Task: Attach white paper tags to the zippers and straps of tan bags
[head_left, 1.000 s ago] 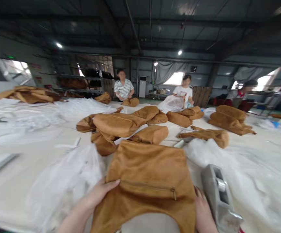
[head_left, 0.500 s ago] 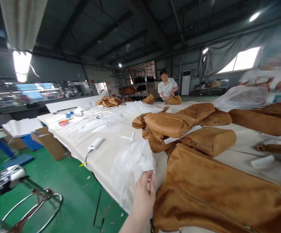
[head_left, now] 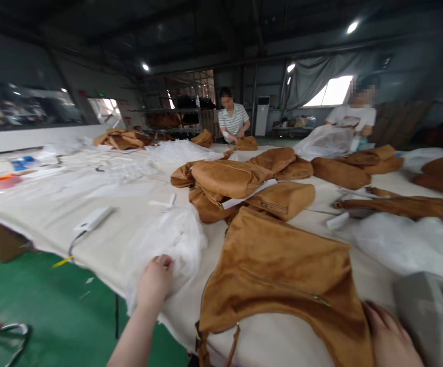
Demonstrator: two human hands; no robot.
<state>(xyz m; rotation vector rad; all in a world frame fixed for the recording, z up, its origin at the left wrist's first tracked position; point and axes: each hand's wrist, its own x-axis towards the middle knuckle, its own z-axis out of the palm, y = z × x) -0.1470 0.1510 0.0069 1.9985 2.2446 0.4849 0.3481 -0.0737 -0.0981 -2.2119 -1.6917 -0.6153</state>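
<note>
A brown suede-like handbag (head_left: 278,265) with a zip lies flat on the table in front of me, its strap towards me. To its left, my left hand (head_left: 155,280) has its fingers curled into a crumpled clear plastic bag (head_left: 185,234) with white pieces showing through. My right hand (head_left: 391,334) rests against the handbag's right edge, fingers stretched out, with the lower part cut off by the frame. Just beyond that hand stands a grey boxy device (head_left: 422,311), blurred.
More brown bags (head_left: 231,178) are piled behind the handbag. A white corded device (head_left: 94,219) lies near the table's left edge. Clear plastic (head_left: 400,244) spreads at the right. Two people (head_left: 233,120) work at the far side. Orange tape (head_left: 6,181) lies far left.
The view has swung to the right. My right hand and the grey device have come into view at the right. My left hand stays at the plastic bag.
</note>
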